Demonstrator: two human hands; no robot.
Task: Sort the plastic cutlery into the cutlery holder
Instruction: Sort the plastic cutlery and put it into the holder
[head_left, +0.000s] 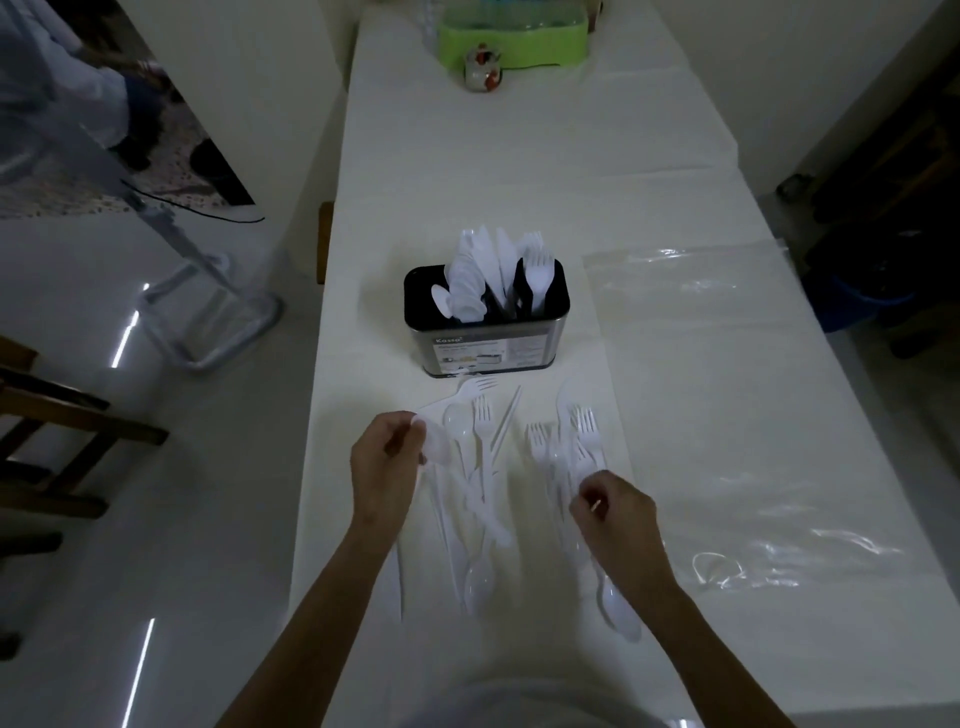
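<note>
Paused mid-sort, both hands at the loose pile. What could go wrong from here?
1. The loose cutlery lies crossed, so the left hand lifting its spoon, or the right hand pinching the forks, may drag neighbours along.
2. One thin piece lies near the table's left edge and could get knocked off.
3. The holder is already crowded with upright pieces; a new one may catch or land in the wrong compartment.

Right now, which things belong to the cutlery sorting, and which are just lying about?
Job: holder; spoon in left hand; forks in right hand; loose pile.
Lying about: plastic sheet; green box; small pot.
</note>
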